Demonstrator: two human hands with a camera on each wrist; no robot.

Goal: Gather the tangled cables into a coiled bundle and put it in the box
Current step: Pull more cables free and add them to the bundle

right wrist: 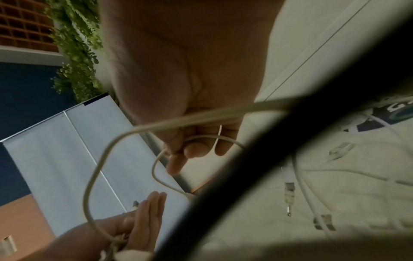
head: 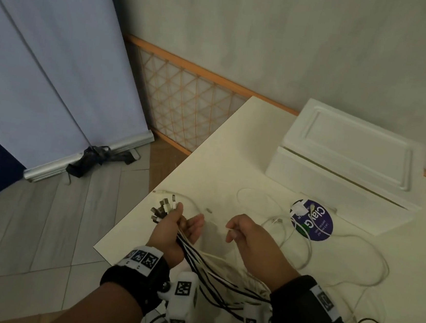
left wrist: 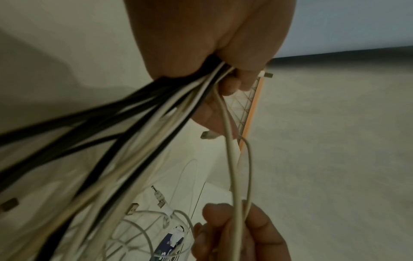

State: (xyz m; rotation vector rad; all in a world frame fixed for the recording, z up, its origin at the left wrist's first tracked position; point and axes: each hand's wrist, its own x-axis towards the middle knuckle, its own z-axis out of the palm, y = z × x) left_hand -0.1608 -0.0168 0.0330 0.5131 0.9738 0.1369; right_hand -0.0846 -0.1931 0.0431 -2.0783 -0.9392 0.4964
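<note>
Meanwhile both hands grip cables.

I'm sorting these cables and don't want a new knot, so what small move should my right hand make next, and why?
Probably draw the thin white cable pinched in your right hand across to the bundle of black and white cables that your left hand grips, plugs fanned out. More loose white cables lie on the pale table, and the white lidded box is closed.

round purple sticker, white table, roll-up banner
</note>
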